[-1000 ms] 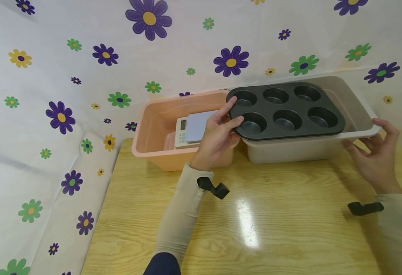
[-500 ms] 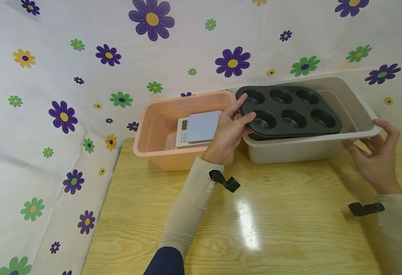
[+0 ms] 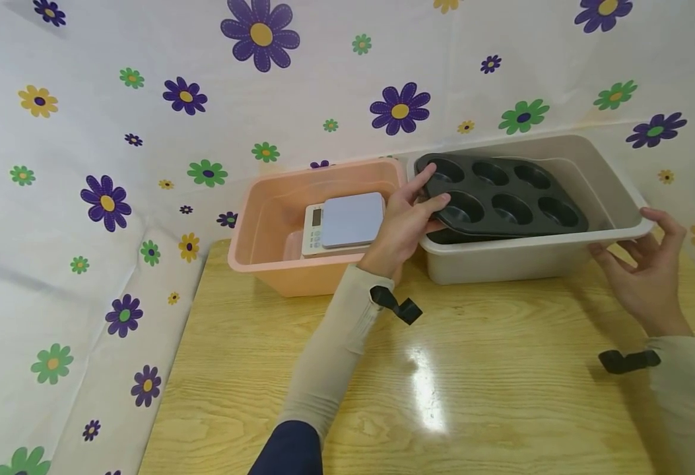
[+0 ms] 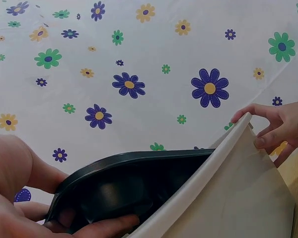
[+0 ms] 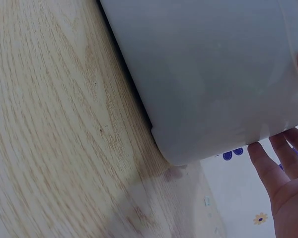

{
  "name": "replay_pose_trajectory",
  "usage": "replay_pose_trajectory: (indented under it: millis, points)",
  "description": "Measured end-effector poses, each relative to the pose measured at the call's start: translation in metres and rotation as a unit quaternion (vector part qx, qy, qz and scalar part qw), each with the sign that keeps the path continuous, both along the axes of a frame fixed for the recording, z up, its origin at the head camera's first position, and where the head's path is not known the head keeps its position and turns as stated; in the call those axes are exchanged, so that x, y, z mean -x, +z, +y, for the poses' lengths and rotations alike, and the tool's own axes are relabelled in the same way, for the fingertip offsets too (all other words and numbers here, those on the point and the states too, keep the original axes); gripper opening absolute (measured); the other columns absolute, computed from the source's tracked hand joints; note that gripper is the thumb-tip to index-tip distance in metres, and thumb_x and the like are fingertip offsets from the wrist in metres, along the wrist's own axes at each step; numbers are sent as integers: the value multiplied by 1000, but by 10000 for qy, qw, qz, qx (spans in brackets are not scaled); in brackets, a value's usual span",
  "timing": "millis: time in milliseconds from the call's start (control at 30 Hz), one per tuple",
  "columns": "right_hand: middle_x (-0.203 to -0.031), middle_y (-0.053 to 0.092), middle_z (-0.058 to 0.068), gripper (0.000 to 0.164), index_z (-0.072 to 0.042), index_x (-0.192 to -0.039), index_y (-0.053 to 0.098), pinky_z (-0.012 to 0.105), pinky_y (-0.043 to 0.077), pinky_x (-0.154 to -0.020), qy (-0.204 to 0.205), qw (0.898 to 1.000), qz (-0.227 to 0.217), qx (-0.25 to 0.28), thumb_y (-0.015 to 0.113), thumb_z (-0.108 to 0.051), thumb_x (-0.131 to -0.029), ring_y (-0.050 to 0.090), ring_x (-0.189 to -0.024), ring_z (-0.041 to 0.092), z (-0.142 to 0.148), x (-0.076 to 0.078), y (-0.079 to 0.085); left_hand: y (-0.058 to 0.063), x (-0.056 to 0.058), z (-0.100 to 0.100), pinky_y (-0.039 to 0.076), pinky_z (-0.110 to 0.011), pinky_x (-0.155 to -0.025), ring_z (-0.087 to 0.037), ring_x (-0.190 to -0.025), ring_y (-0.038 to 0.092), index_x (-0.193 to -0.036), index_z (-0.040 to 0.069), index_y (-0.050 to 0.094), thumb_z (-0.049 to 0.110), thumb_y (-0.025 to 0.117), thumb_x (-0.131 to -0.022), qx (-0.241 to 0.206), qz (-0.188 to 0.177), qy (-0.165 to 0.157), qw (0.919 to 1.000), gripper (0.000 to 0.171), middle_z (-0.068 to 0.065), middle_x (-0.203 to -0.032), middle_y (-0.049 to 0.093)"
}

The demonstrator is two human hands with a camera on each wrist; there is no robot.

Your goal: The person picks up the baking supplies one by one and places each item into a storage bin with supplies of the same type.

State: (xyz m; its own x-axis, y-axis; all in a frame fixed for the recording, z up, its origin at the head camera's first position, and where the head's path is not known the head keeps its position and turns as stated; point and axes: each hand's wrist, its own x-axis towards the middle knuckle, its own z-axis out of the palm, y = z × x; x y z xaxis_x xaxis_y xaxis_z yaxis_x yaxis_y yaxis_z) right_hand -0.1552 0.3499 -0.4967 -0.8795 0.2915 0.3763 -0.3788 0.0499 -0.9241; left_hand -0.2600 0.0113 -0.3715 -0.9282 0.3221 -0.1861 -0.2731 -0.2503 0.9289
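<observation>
In the head view my left hand [image 3: 405, 224] grips the left end of a dark muffin pan [image 3: 499, 190], thumb by a front cup and index finger by a back one. The left wrist view shows fingers [image 4: 107, 227] under the pan's dark underside [image 4: 119, 191]. The pan slants down to the right, its right end inside an off-white plastic bin [image 3: 501, 264] and its left end raised near the bin's left rim. My right hand [image 3: 650, 284] holds the bin's front right corner, index finger over the rim and thumb below it. In the right wrist view its fingertips [image 5: 256, 148] touch the bin's wall.
A peach plastic bin [image 3: 288, 277] stands left of the off-white one, with a kitchen scale [image 3: 353, 221] inside. Both are at the back of a wooden table [image 3: 472, 369], against a flower-printed cloth [image 3: 323, 79]. Light glares off the tabletop.
My left hand has moved right with the muffin pan; the pan's right end has sunk from over the rim into the off-white bin. My right hand stays at the bin's corner.
</observation>
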Motion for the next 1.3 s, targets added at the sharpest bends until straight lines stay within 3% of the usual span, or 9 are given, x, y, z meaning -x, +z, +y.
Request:
replay_pose_trajectory:
  millis: [300, 600, 767, 967, 1033, 1167, 1300]
  points:
    - [-154, 59, 5, 83, -16, -159, 33, 10, 58, -94, -137, 9998, -82, 109, 64, 24, -93, 67, -123, 12, -4, 1, 0, -1, 3, 9, 57, -59, -109, -49, -137, 65, -169, 21, 44, -5, 63, -106, -7, -61, -154, 9999, 71, -4, -119, 60]
    - [-155, 59, 5, 83, -15, -159, 33, 10, 56, -96, -169, 9998, -53, -70, 64, 23, -93, 67, -125, 11, -4, 0, 0, -3, 6, 19, 58, -56, -110, -46, -134, 68, -168, 23, 46, -2, 65, -106, 219, -104, -278, 9993, 70, -4, -115, 60]
    - [-157, 58, 4, 84, -16, -161, 32, 8, 55, -96, -361, 9985, -261, -320, 64, 22, -93, 65, -126, 11, -4, -1, 3, -4, 8, 22, 57, -56, -111, -46, -135, 68, -168, 23, 46, -1, 67, -106, 343, -114, -296, 9989, 70, -2, -113, 58]
    - [-160, 56, 3, 85, -18, -163, 30, 6, 53, -97, -580, 9938, -519, -791, 64, 20, -95, 64, -127, 9, -5, -3, 4, -6, 7, 27, 58, -56, -112, -30, -113, 75, -168, 22, 47, -1, 69, -105, 559, -95, -366, 9977, 70, -1, -114, 57]
    - [-160, 56, 3, 85, -18, -163, 30, 6, 53, -97, -571, 9936, -500, -833, 64, 20, -96, 64, -127, 9, -5, -3, 4, -5, 7, 29, 58, -56, -111, -31, -114, 74, -168, 21, 46, -1, 68, -105, 576, -39, -422, 9974, 71, 0, -115, 57]
    - [-158, 57, 5, 84, -16, -161, 32, 9, 56, -96, -277, 9990, -205, -296, 63, 23, -94, 66, -126, 11, -4, -2, 2, -5, 6, 34, 58, -57, -111, -39, -122, 74, -169, 20, 44, -1, 67, -105, 554, 41, -499, 9972, 71, 0, -114, 57]
    - [-156, 58, 6, 84, -15, -161, 33, 10, 57, -95, -202, 9997, -116, -74, 63, 24, -93, 66, -124, 11, -4, -2, 2, -5, 5, 39, 58, -57, -110, -23, -101, 74, -169, 19, 44, -2, 67, -105, 590, 141, -517, 9968, 71, 1, -111, 55]
